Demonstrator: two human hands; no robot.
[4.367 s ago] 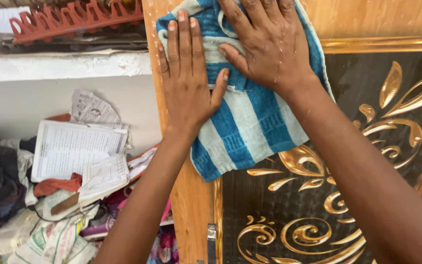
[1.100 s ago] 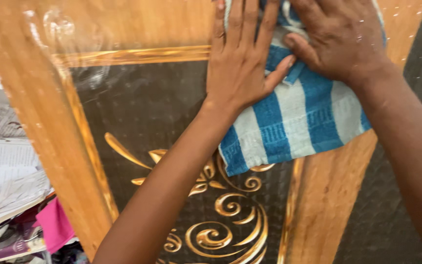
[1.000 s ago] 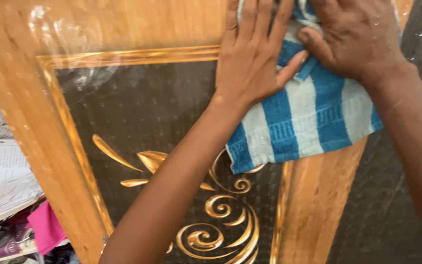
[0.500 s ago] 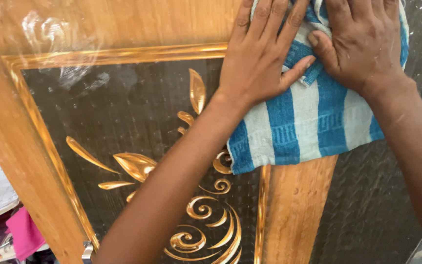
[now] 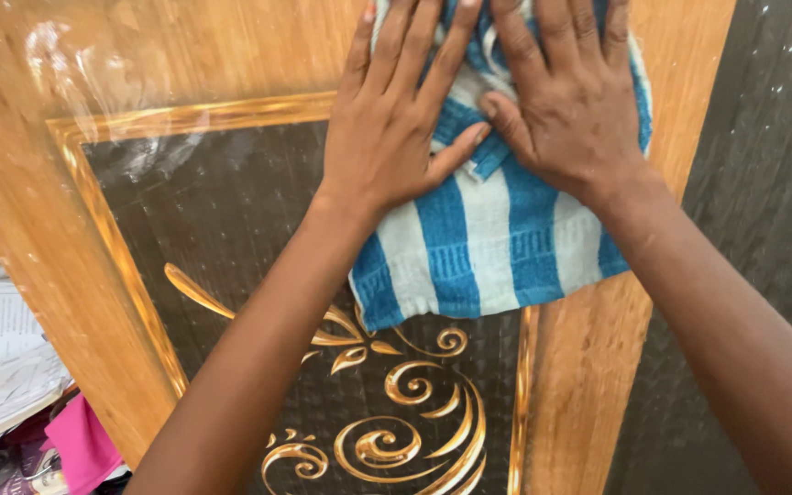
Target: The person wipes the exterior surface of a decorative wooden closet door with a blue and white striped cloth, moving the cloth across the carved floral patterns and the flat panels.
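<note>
Blue-and-white striped towel (image 5: 483,247) lies flat against the wooden door (image 5: 185,46) in the head view, spread over the gold trim at the dark panel's (image 5: 258,229) upper corner. Left hand (image 5: 391,137) and right hand (image 5: 566,119) press it side by side, fingers (image 5: 433,50) stretched straight, gripping nothing. Half a second ago the towel sat further toward three o'clock; the wiping has swept leftward. Papers (image 5: 2,367) pile at eight o'clock.
</note>
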